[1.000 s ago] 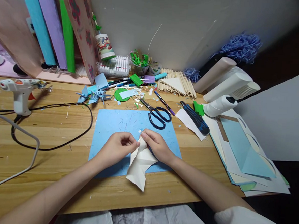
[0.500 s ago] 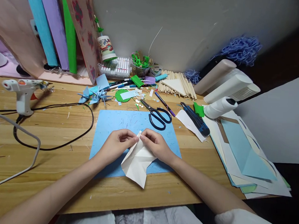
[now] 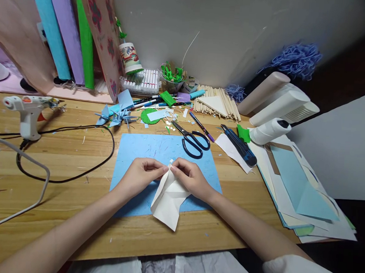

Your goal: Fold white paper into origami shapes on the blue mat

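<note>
A creased sheet of white paper (image 3: 169,197) is pinched at its top by both hands, over a blue sheet (image 3: 135,148) lying on the wooden table. My left hand (image 3: 143,173) grips the paper's upper left edge between thumb and fingers. Close beside it, my right hand (image 3: 190,178) pinches the same corner from the right, thumb on top. The lower part of the paper hangs toward the table's front edge, its fold lines showing. Black-handled scissors (image 3: 194,143) rest across the top edge of the blue sheet, just beyond my right hand.
On the left stands a hot glue gun (image 3: 29,114) with a looping black cable (image 3: 113,148). A utility knife (image 3: 239,146) lies at right, near stacked paper (image 3: 306,189). Folded blue paper pieces (image 3: 120,116), markers (image 3: 145,80) and wooden sticks (image 3: 217,101) line the back.
The paper's left side has drawn in slightly to the right, so it looks narrower. Both hands keep their pinch at the top, almost unmoved.
</note>
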{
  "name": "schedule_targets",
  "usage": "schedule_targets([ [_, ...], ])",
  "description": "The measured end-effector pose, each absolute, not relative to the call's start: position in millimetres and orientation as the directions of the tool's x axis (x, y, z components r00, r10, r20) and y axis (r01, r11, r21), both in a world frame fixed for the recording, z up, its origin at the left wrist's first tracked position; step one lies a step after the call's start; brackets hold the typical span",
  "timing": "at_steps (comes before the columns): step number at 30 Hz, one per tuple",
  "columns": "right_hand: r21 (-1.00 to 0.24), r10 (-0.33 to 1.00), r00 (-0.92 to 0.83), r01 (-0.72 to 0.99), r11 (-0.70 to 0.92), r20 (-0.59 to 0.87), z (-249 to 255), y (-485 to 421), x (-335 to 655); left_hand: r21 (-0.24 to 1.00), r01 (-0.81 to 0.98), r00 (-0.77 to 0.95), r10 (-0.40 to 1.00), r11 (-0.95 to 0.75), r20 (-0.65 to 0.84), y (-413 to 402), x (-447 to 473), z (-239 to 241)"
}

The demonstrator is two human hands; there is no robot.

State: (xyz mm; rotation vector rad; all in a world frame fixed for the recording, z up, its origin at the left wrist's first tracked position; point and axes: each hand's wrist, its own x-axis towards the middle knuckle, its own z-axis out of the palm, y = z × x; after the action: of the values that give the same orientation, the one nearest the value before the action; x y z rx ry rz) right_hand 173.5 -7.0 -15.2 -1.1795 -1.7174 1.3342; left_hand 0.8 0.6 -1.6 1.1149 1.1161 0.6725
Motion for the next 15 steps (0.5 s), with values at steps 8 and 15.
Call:
schedule_targets([
  [8,-0.962,0.94,-0.342,0.25,0.106,0.015,-14.4,-7.0,172.3,0.958,0.146,0.291,0.915,0.245,-0.278,-4.1,3.2,0.1],
  [15,-0.946,0.928,-0.365,0.271,0.18,0.073,-15.8,-5.8,172.2,0.96,0.201,0.289,0.924,0.196,-0.249,-7.6,6.4,1.1],
])
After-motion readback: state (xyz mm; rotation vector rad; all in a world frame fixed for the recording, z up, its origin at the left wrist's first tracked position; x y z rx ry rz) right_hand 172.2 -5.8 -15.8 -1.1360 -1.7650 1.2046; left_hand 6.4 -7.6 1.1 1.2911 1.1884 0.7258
